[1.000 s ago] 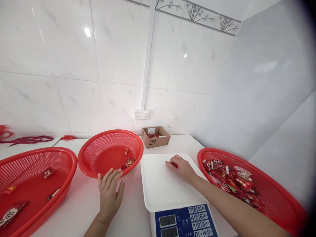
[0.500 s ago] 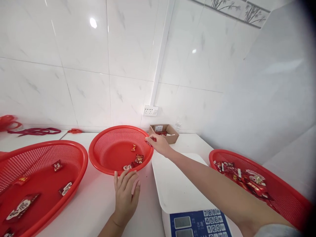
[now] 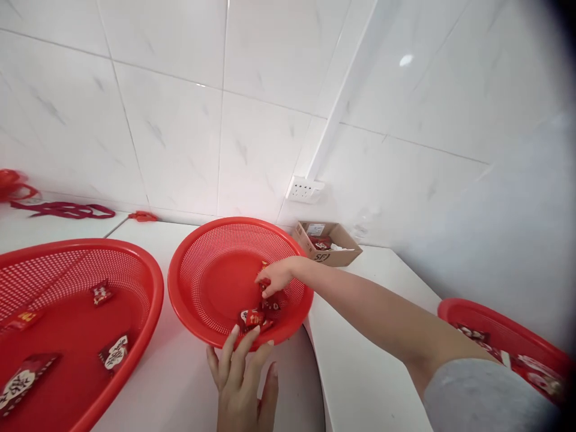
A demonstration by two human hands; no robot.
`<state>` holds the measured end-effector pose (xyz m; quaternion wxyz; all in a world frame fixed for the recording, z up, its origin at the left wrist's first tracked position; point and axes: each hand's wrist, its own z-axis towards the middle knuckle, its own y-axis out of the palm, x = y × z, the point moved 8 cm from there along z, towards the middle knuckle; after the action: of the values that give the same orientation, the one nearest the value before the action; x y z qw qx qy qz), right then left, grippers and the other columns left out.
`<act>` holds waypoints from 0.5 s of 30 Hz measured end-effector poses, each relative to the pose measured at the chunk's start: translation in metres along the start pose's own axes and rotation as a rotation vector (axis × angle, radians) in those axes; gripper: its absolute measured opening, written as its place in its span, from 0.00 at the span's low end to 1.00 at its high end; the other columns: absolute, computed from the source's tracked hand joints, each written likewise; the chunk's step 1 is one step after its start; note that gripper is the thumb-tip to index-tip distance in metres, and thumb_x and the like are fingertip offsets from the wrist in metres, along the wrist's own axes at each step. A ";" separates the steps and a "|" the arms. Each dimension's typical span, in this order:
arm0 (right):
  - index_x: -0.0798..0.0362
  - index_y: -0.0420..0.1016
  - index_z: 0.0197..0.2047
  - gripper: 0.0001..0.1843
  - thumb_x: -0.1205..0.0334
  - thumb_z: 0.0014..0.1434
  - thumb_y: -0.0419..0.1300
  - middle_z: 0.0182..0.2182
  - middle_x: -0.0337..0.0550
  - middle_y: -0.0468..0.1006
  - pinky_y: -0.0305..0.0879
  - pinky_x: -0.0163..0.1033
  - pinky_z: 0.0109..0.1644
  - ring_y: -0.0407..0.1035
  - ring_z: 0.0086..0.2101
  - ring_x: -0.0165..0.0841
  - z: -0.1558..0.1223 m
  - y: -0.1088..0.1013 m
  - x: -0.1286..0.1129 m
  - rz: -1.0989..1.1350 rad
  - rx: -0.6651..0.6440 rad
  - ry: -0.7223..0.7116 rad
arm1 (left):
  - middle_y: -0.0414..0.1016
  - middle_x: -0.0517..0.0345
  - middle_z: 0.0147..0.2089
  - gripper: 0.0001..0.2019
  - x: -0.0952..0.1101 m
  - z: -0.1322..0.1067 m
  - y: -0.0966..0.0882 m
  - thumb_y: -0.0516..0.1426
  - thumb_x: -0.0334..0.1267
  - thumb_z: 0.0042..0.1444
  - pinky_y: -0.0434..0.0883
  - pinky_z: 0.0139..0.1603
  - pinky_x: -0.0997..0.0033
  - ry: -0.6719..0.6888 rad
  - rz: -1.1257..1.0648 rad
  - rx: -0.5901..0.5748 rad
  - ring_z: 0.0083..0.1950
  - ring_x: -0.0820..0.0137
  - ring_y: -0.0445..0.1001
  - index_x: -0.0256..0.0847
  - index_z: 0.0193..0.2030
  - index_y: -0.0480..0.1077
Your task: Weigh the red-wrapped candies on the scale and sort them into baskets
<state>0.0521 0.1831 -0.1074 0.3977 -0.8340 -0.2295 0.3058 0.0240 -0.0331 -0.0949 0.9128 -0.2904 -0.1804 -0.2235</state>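
Observation:
My right hand [image 3: 276, 277] reaches over the rim into the middle red plastic basket [image 3: 184, 306]. Its thumb and forefinger close around what looks like a small dark red snack packet, mostly covered by the fingers. Just below it lie several wrapped snack packets, among them a red one with gold print [image 3: 254, 319]. Fingers spread, my left hand [image 3: 243, 381] is at the front rim of this basket, its fingertips at or very near the edge. It holds nothing.
A larger red basket [image 3: 155, 312] with scattered packets stands left, another red basket [image 3: 454, 307] with packets far right. An open cardboard box [image 3: 344, 257] sits by the tiled wall, below a socket [image 3: 303, 189]. Purple ribbon [image 3: 67, 209] lies back left.
My right hand has moved from the basket's right rim down inside it. A red and gold packet now shows among those at the front. The view has shifted; the scale's keypad is out of sight.

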 end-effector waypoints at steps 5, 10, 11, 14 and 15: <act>0.51 0.70 0.54 0.28 0.55 0.48 0.62 0.47 0.47 0.76 0.63 0.38 0.46 0.70 0.44 0.37 -0.001 -0.016 -0.010 0.041 0.032 -0.081 | 0.73 0.50 0.48 0.12 -0.010 -0.001 0.005 0.53 0.31 0.54 0.40 0.64 0.46 -0.022 0.036 -0.025 0.62 0.60 0.56 0.46 0.44 0.69; 0.46 0.64 0.58 0.26 0.52 0.56 0.54 0.52 0.42 0.71 0.61 0.41 0.51 0.66 0.50 0.37 -0.075 -0.037 -0.003 0.133 0.209 -0.048 | 0.71 0.49 0.50 0.13 -0.008 0.001 0.003 0.54 0.30 0.53 0.45 0.63 0.50 0.059 0.055 -0.072 0.62 0.60 0.55 0.44 0.46 0.67; 0.44 0.65 0.58 0.25 0.52 0.57 0.54 0.51 0.41 0.72 0.62 0.41 0.51 0.66 0.50 0.38 -0.096 -0.039 0.002 0.172 0.257 -0.036 | 0.70 0.50 0.50 0.13 -0.008 0.002 0.003 0.54 0.30 0.54 0.46 0.63 0.51 0.065 0.059 -0.078 0.62 0.60 0.55 0.44 0.47 0.67; 0.41 0.64 0.58 0.25 0.50 0.57 0.53 0.52 0.40 0.71 0.64 0.43 0.49 0.67 0.49 0.39 -0.163 -0.031 0.024 0.298 0.383 0.021 | 0.70 0.50 0.50 0.13 -0.009 0.005 0.002 0.53 0.31 0.55 0.50 0.61 0.50 0.078 0.071 -0.073 0.62 0.58 0.55 0.44 0.47 0.66; 0.41 0.64 0.58 0.25 0.50 0.57 0.53 0.54 0.40 0.70 0.65 0.43 0.49 0.66 0.50 0.39 -0.185 -0.026 0.036 0.320 0.432 0.054 | 0.69 0.49 0.50 0.12 -0.008 0.006 0.002 0.53 0.31 0.55 0.51 0.60 0.50 0.092 0.075 -0.062 0.62 0.58 0.56 0.44 0.47 0.66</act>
<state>0.2022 0.1239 -0.0063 0.5193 -0.7632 -0.0135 0.3843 0.0172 -0.0258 -0.0951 0.9185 -0.3143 -0.1201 -0.2078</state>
